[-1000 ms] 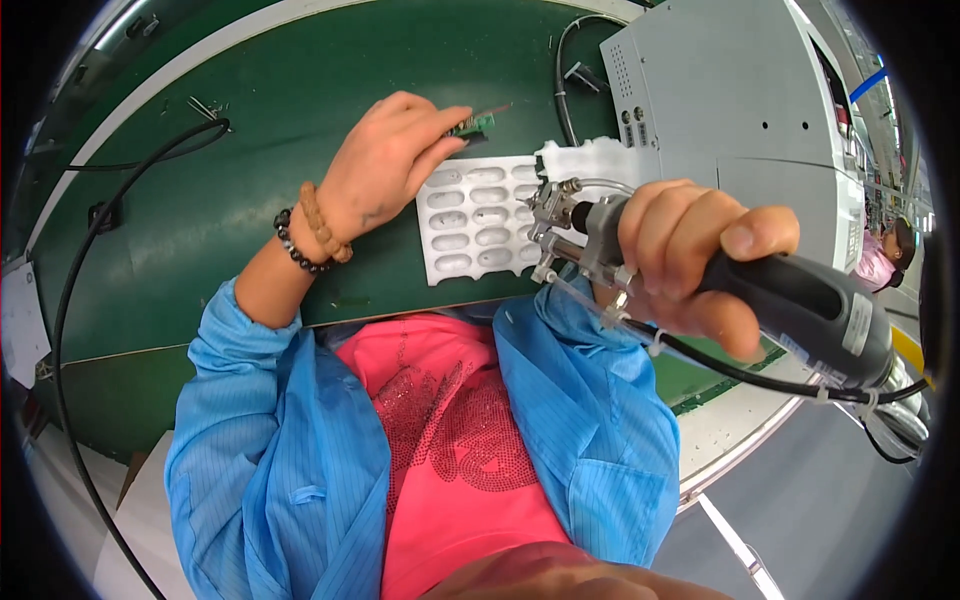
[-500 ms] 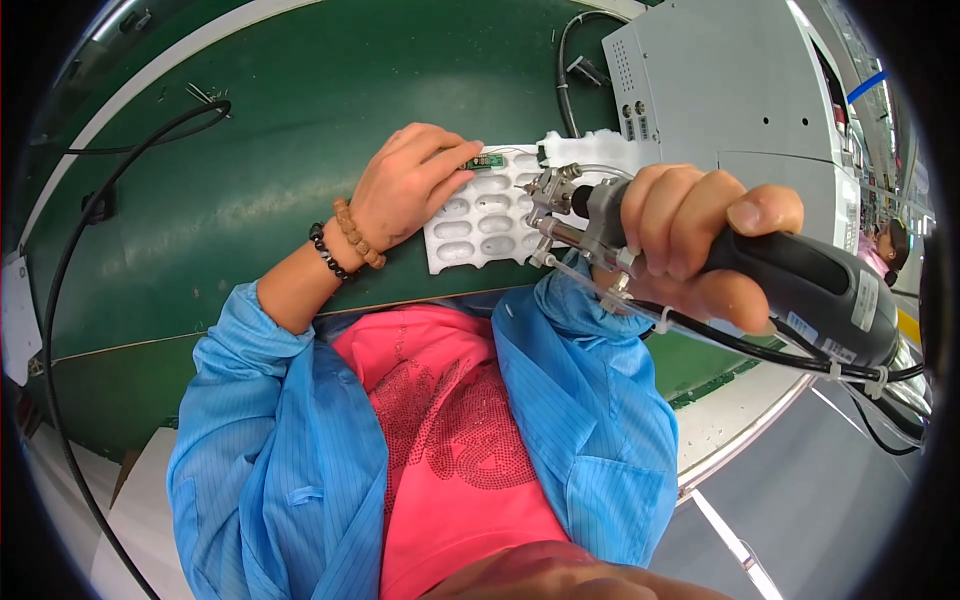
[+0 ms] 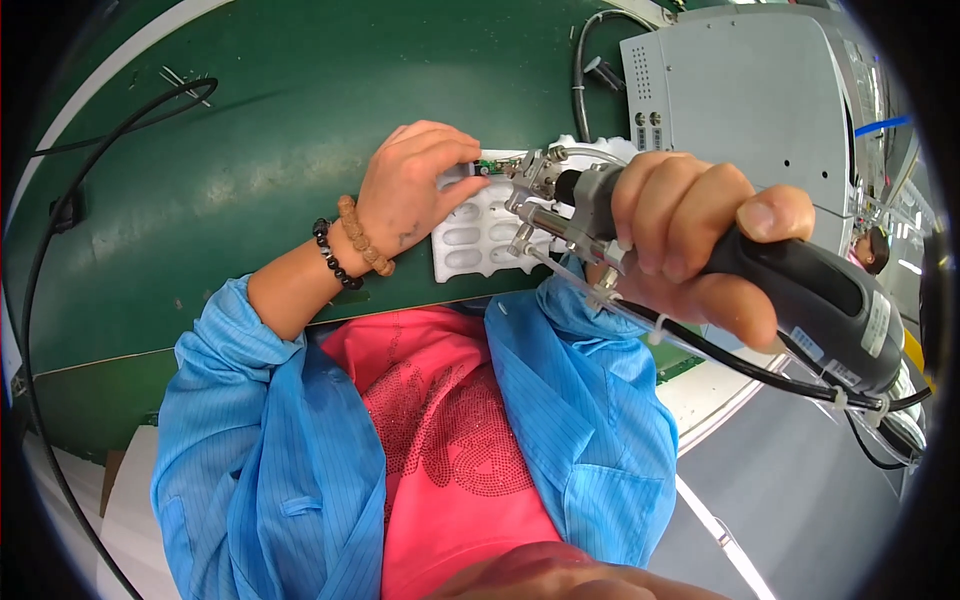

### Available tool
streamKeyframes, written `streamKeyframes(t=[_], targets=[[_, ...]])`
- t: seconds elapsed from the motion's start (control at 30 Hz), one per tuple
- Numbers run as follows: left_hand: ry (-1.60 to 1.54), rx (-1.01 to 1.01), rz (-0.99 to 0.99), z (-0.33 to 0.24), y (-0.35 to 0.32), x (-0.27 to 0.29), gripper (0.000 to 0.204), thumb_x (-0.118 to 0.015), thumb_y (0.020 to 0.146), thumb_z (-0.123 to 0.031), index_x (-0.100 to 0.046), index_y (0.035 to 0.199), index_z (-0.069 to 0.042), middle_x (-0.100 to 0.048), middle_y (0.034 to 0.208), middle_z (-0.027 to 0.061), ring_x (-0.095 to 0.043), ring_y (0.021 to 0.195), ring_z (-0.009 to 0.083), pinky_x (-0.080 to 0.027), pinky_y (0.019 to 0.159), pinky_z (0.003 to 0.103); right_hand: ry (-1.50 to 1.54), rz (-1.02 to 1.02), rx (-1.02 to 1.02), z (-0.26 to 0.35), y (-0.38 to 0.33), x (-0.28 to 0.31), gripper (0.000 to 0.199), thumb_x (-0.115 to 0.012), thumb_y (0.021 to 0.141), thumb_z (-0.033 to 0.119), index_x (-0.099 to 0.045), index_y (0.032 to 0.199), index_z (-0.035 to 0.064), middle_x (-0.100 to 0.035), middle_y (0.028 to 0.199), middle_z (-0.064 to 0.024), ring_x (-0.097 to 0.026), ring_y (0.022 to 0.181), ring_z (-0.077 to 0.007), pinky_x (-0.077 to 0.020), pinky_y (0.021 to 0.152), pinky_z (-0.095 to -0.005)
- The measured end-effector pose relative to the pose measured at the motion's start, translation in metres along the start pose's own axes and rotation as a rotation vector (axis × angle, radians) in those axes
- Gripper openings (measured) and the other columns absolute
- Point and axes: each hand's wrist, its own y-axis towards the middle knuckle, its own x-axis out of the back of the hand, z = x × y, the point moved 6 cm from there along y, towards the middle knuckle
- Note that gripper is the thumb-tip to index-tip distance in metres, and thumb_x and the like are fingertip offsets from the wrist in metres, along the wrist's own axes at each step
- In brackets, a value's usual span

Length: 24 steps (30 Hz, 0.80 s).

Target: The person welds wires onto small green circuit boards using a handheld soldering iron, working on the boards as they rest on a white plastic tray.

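My left hand (image 3: 418,180) pinches a small green circuit board (image 3: 490,166) between thumb and fingers. The board is at the far side of a white moulded tray (image 3: 441,262) with rows of oval pockets. My right hand (image 3: 700,235) is wrapped round a black hand-held power tool (image 3: 835,305) with a metal head, thin clear hoses and a black cable. Its metal head (image 3: 540,185) reaches over the tray to the board's right end. Whether its tip touches the board is too small to tell. The head and hand cover the tray's right part.
A grey metal machine case (image 3: 745,105) stands at the far right, a thick black cable (image 3: 578,85) beside it. Another black cable (image 3: 45,250) loops along the left of the green tabletop (image 3: 300,100). Thin metal pieces (image 3: 185,85) lie far left. A person (image 3: 872,250) is in the background right.
The tool's metal head has moved slightly left, up to the circuit board. My left thumb and fingers have shifted on the board's end. The whole view has shifted a little.
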Motion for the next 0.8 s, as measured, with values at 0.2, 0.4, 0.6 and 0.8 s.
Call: streamKeyframes(t=[0.2, 0.4, 0.6, 0.8], targets=[[-0.016, 0.042, 0.054, 0.001, 0.000, 0.004, 0.029, -0.080, 0.067, -0.010, -0.068, 0.092, -0.004, -0.068, 0.095, 0.0089, -0.064, 0.092, 0.0257, -0.050, 0.081, 0.036, -0.003, 0.002, -0.060, -0.016, 0.004, -0.006, 0.055, -0.061, 0.087, 0.051, -0.044, 0.116, 0.0066, -0.049, 0.066, -0.0005, -0.047, 0.050, -0.0116, -0.0387, 0.046, -0.0276], [-0.008, 0.005, 0.067, -0.003, 0.002, 0.008, 0.027, -0.079, 0.068, -0.010, -0.067, 0.092, -0.005, -0.068, 0.095, 0.0082, -0.063, 0.090, 0.0256, -0.049, 0.079, 0.035, -0.002, 0.016, -0.011, -0.009, 0.005, -0.008, 0.057, -0.059, 0.087, 0.052, -0.045, 0.118, 0.0069, -0.049, 0.068, -0.0006, -0.047, 0.051, -0.0117, -0.0386, 0.047, -0.0273], [0.024, -0.012, 0.069, -0.005, 0.000, 0.008, 0.028, -0.078, 0.069, -0.010, -0.066, 0.094, -0.006, -0.067, 0.096, 0.0072, -0.062, 0.092, 0.0250, -0.049, 0.080, 0.035, 0.014, 0.010, 0.011, -0.007, 0.000, -0.011, 0.056, -0.058, 0.088, 0.053, -0.047, 0.118, 0.0066, -0.049, 0.069, -0.0003, -0.048, 0.052, -0.0115, -0.0379, 0.046, -0.0271], [0.004, -0.040, 0.052, -0.004, 0.001, 0.007, 0.024, -0.077, 0.072, -0.016, -0.064, 0.088, -0.005, -0.064, 0.089, 0.0053, -0.060, 0.089, 0.0239, -0.046, 0.076, 0.035, 0.000, 0.016, -0.006, -0.010, 0.003, -0.012, 0.056, -0.057, 0.089, 0.053, -0.045, 0.120, 0.0069, -0.049, 0.070, -0.0009, -0.047, 0.052, -0.0115, -0.0377, 0.047, -0.0275]])
